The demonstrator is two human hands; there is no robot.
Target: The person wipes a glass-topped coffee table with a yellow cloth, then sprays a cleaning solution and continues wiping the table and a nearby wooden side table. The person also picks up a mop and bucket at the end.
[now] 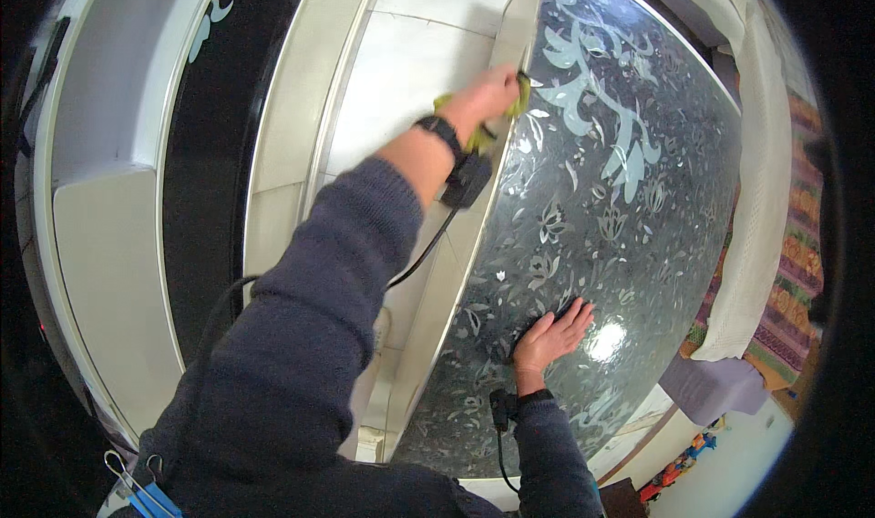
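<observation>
My left hand (489, 95) is closed around a yellow-green cloth (480, 140), pressed at the edge of a glossy dark panel (615, 258) with silvery flowers and larger pale leaf motifs. Motion blurs the hand, and its fingertips are partly hidden. Cloth shows on both sides of the fist. Lower down, my right hand (554, 337) rests flat on the panel's face, fingers stretched out and holding nothing. Both wrists wear black straps. A black box with a cable (467, 179) hangs by the left wrist, and another black box (502, 408) sits by the right.
Left of the panel are a pale frame and white inner surface (410, 60), then a black glossy strip (212, 142). White textured fabric (759, 176) and striped patterned cloth (796, 244) lie at right. A blue clip (154, 501) with metal loops is at lower left.
</observation>
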